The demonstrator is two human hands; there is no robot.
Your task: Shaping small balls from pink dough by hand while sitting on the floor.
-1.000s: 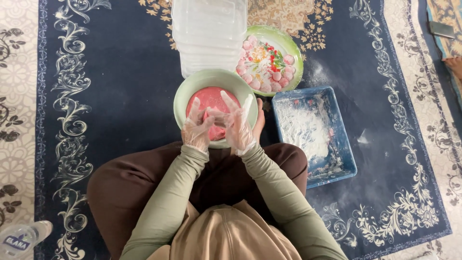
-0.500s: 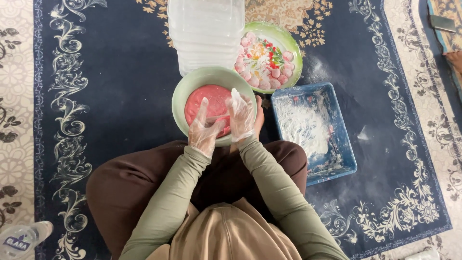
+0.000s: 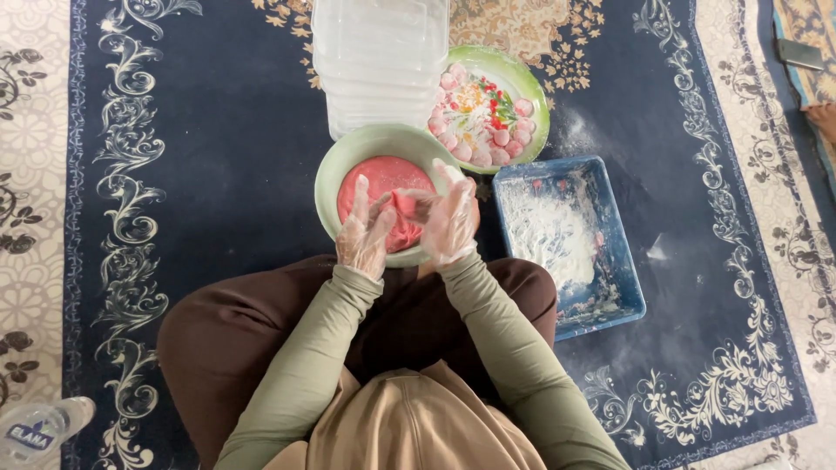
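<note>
We judge the pink dough (image 3: 402,222) soft, sticky and light, best pinched at its raised edge. It sits in the green bowl (image 3: 341,165) on the rug before our knees. Our gloved left hand (image 3: 366,237) and right hand (image 3: 448,222) close on one lump, fingers curled, forearms angled inward.

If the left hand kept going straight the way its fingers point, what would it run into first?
The left hand points up-frame over the green bowl, so it would probably meet the pink dough first, then the stack of clear containers beyond. Depth is hard to judge.
</note>
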